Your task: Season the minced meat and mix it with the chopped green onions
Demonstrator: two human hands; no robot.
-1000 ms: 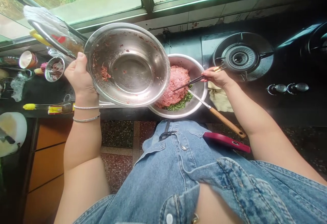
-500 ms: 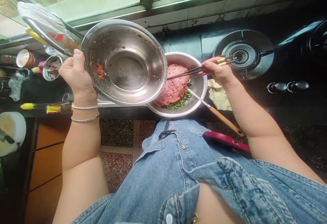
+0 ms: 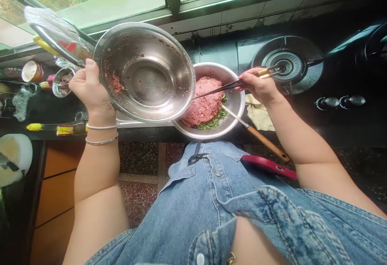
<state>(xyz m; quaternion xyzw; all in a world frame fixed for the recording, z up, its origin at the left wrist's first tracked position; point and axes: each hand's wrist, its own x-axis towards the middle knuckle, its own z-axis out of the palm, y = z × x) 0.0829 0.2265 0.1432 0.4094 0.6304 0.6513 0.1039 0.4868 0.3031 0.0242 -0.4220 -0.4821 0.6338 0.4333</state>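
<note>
My left hand grips the rim of a metal bowl, thumb on the edge. This bowl is tilted, its inside facing me, with bits of minced meat stuck to its wall. Its right rim overlaps a second metal bowl, which holds a mound of pink minced meat on chopped greens. In my right hand is a pair of dark chopsticks with gold ends; their tips point left, over the meat. A wooden-handled utensil leans out of the second bowl, its head mostly hidden.
A gas burner and knobs are at the right. Beside the second bowl lies a pale cloth. Left are a small metal bowl, a yellow-capped bottle and a white board with a knife. Windows line the back.
The tilted bowl has shifted slightly left with my left hand. The chopsticks' tips have moved a little left and down. The minced meat in the second bowl looks much the same.
</note>
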